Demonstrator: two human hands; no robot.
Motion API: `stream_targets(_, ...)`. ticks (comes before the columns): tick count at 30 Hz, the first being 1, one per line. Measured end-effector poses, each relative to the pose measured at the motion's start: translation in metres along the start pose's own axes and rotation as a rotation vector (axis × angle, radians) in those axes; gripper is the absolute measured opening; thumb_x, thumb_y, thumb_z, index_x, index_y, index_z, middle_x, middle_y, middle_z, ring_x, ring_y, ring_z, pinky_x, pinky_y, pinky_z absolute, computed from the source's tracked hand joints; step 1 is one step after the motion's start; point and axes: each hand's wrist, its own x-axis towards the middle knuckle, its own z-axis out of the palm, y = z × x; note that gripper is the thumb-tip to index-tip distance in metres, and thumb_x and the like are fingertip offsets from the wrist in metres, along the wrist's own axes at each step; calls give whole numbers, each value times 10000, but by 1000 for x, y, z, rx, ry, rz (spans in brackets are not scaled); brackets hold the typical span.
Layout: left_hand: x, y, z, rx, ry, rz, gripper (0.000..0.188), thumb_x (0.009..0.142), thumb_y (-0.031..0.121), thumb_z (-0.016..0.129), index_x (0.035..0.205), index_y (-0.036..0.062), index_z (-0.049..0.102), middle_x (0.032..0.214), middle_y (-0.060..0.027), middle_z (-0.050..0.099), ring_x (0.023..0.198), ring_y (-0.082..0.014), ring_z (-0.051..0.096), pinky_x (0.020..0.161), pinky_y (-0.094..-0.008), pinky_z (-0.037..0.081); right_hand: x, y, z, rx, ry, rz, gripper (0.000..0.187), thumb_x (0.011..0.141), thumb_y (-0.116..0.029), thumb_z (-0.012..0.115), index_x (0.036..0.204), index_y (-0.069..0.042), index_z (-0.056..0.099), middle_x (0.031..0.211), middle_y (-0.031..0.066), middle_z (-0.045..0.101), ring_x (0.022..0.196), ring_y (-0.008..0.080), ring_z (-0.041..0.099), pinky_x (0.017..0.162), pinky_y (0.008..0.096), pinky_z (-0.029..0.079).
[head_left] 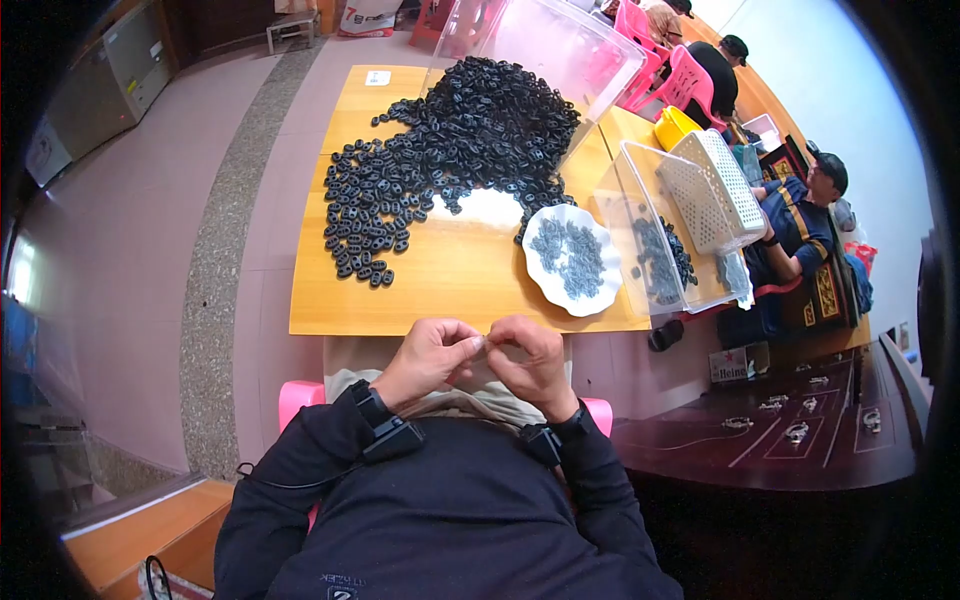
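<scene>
Just past the table's near edge, above my lap, my left hand [430, 357] and my right hand [531, 366] meet at the fingertips. Both are closed in a pinch. Whatever is between them is too small to make out. Beyond my hands, a large heap of small black plastic pieces [490, 130], oval with two holes each, spreads over the wooden table [430, 300]. To the right of the heap stands a white scalloped plate [580, 305] holding many tiny translucent grey pieces [572, 262].
A clear bin [560, 50] tips toward the heap at the back. Right of the plate, another clear bin [640, 170] holds grey and black pieces, with a white perforated basket [705, 190] beside it. A person [800, 230] sits at the right; pink chairs [690, 85] stand farther back.
</scene>
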Motion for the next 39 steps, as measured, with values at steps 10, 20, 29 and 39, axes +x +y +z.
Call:
stream_targets(10,-5,11,6,39,51,72,162,939,176,599,951,18,636,746,13,606,588,-29,536,471,-180,426,-5,11,5,670,-31,533,85,864,-22,657,928,26,632,848,35,655,747,85,603,664,217,496)
stream_targets(20,0,4,6,-18,109,159,145,942,150,601,947,10,635,771,-4,637,592,-23,537,480,-173,428,-3,9,9,184,-97,351,132,951,-76,561,903,31,623,767,40,662,712,76,609,636,215,484)
stream_targets(29,0,3,4,-4,87,143,151,941,150,603,938,3,637,775,-7,639,601,-32,547,484,-178,435,-6,13,10,327,-95,405,67,933,-20,563,916,34,599,791,34,648,749,76,602,665,206,481)
stream_targets(39,1,1,4,-6,81,119,160,941,165,605,928,9,635,790,-5,631,616,-39,561,486,-176,435,-4,10,9,157,-106,297,43,925,-25,566,917,17,572,787,55,606,716,111,577,655,242,469)
